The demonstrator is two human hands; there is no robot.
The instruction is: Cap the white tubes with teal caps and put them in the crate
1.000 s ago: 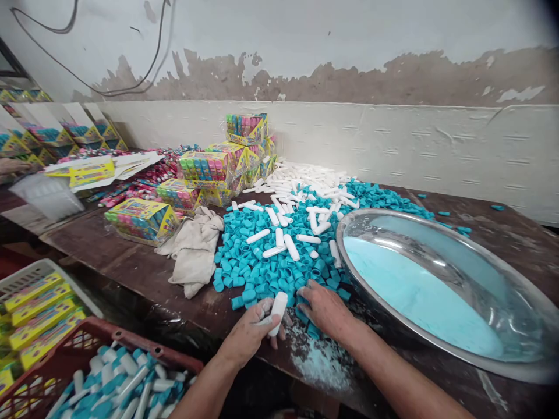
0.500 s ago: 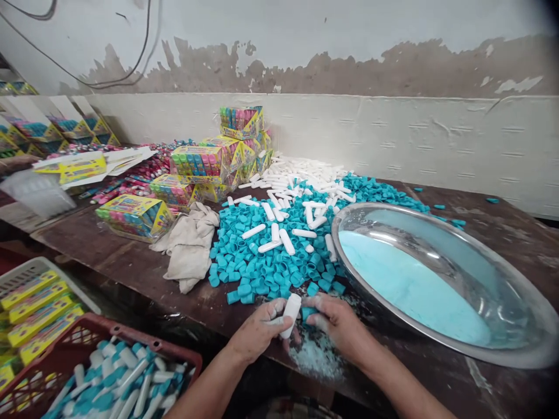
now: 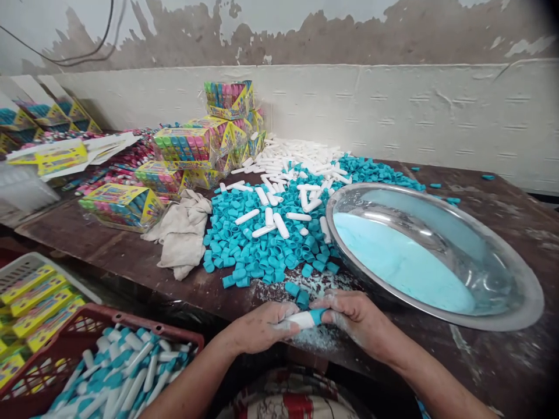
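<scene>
Near the table's front edge, my left hand (image 3: 264, 327) grips a white plastic tube (image 3: 301, 319) that lies almost level. A blue cap (image 3: 317, 316) sits at the tube's right end, pinched in the fingers of my right hand (image 3: 356, 317). Powder coats the fingers of both hands. Just beyond them are loose blue caps (image 3: 248, 256) in a wide heap, with several white tubes (image 3: 280, 226) lying on top. To the right a steel basin (image 3: 509, 279) holds pale blue powder (image 3: 393, 262).
A crumpled cloth (image 3: 186, 230) lies left of the caps. Packed display boxes (image 3: 187, 145) are stacked behind it. At lower left a red crate (image 3: 152, 326) holds capped tubes, beside a pale basket (image 3: 17, 267) of yellow boxes. Spilled powder (image 3: 318, 337) lies under my hands.
The tube has tipped from upright to nearly level, and the blue cap in my right hand has come onto its end. The camera view has shifted slightly.
</scene>
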